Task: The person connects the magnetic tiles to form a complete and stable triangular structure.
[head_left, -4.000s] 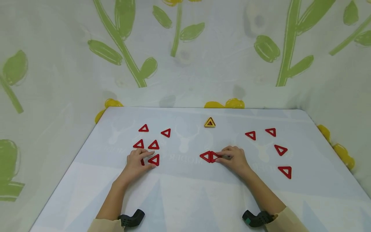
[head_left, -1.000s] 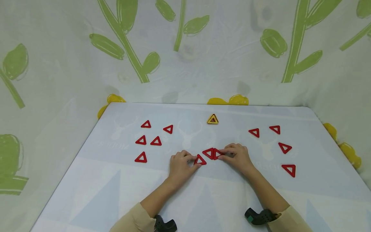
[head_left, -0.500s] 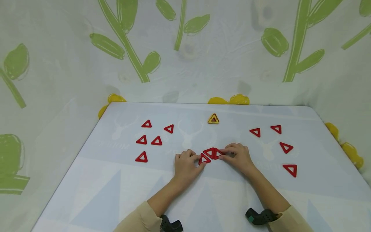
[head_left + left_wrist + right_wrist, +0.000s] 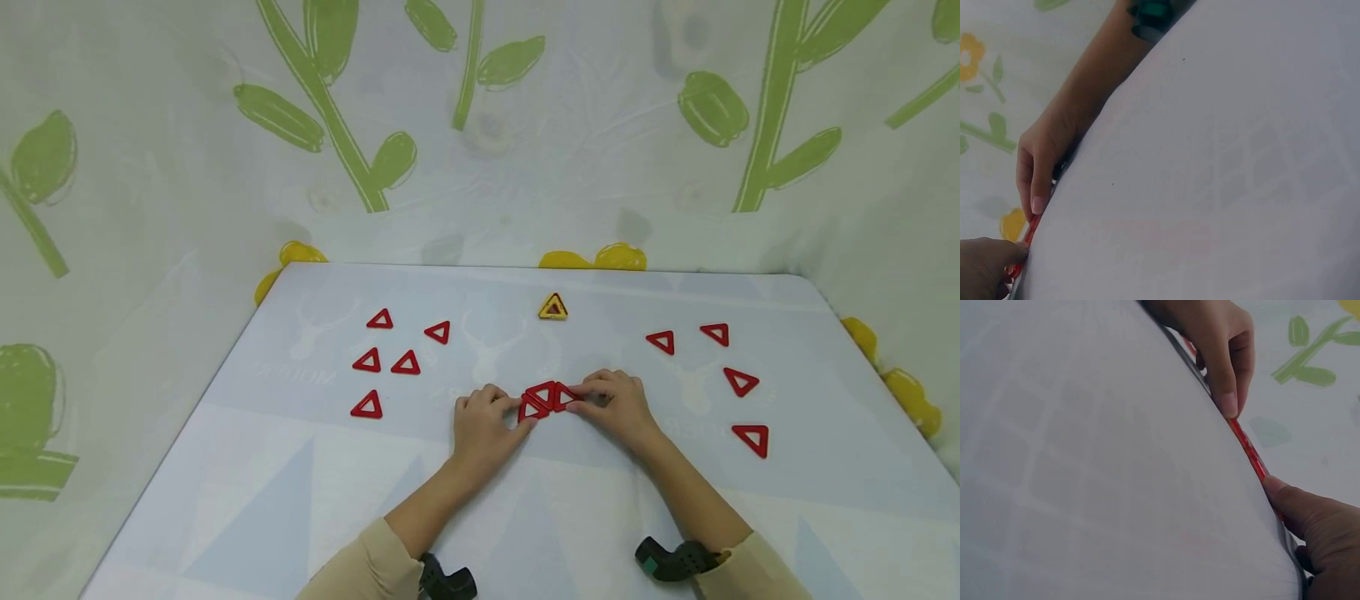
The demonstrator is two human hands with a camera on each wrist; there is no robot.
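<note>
Three red triangular frame tiles lie edge to edge in a fan at the middle of the table. My left hand pinches the left red triangle tile between thumb and fingers. The middle triangle tile sits between the other two, touching both. On the right, my right hand pinches the right triangle tile at its outer corner. In the right wrist view, the tiles' red edge runs between the left hand and the right hand.
Several loose red triangle tiles lie at the left of the table, and several more triangle tiles at the right. A yellow triangular piece sits near the back edge. Flower-patterned cloth rises behind.
My left hand took a red triangle tile from the left group, carried it right, and turned it against the middle tile. My right hand kept its place on the right tile.
</note>
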